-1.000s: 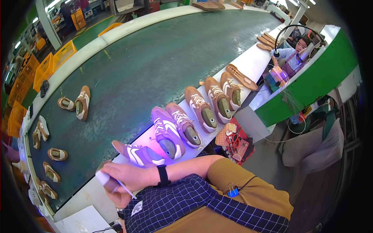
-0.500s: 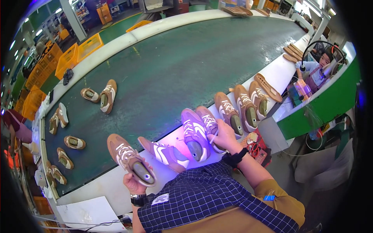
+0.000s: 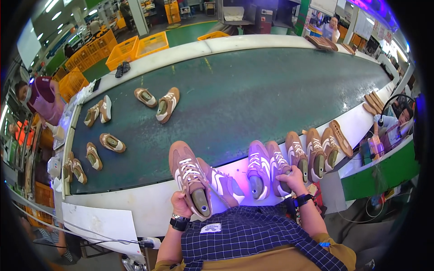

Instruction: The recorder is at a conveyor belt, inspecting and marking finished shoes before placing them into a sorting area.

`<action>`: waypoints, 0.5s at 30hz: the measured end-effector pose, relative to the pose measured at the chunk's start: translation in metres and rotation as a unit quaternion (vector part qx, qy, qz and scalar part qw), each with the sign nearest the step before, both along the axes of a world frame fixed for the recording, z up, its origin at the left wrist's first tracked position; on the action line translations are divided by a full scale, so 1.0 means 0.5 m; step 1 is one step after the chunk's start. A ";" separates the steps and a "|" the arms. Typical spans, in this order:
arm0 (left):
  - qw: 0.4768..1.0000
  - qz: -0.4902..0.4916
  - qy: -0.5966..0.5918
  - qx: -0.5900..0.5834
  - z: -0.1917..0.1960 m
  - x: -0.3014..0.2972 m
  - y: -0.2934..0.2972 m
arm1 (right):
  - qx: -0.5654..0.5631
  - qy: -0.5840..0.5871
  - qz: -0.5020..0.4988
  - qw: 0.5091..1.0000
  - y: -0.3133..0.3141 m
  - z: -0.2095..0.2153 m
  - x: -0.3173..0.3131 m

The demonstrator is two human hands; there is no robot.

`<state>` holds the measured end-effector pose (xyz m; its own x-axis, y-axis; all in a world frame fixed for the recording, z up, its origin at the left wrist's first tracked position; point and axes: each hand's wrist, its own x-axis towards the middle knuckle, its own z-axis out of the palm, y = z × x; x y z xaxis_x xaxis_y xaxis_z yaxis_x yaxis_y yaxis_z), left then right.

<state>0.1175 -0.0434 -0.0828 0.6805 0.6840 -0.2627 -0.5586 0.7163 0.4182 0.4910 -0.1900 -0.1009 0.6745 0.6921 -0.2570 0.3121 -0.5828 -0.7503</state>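
My left hand [image 3: 181, 204] grips the heel of a brown sneaker with white laces [image 3: 187, 176] that lies on the white ledge [image 3: 135, 205] at the near edge of the green conveyor belt [image 3: 235, 99]. A second sneaker [image 3: 222, 183] lies on its side just right of it, lit purple. My right hand [image 3: 291, 177] rests on the heel of a brown sneaker [image 3: 276, 165] in a row of upright sneakers [image 3: 312, 153] along the ledge. Each shoe has a green last inside.
Several more brown sneakers [image 3: 165, 104] lie scattered on the belt's left part. A person in pink [image 3: 43, 97] stands at far left, another person [image 3: 398, 119] sits at right. Yellow crates [image 3: 135, 47] stand beyond the belt. A white sheet [image 3: 99, 223] lies at lower left.
The view has swung left. My left hand has brought a brown sneaker up onto the ledge and holds its heel; my right hand has stayed on the row of sneakers.
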 end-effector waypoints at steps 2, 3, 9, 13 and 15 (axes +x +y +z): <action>1.000 0.006 0.005 -0.001 0.004 0.003 0.005 | 0.131 0.259 -0.062 0.955 -0.007 0.021 0.001; 1.000 -0.013 0.000 0.008 0.002 -0.002 0.007 | 0.132 0.257 -0.059 0.955 -0.007 0.045 -0.014; 0.997 -0.044 -0.046 0.041 0.042 0.055 0.028 | 0.254 0.220 0.023 0.941 0.059 0.182 -0.108; 0.991 -0.062 -0.111 0.038 0.081 0.120 0.039 | 0.246 0.085 0.111 0.959 0.129 0.252 -0.193; 0.992 -0.052 -0.103 0.049 0.051 0.116 0.046 | 0.304 -0.065 0.192 0.931 0.159 0.286 -0.238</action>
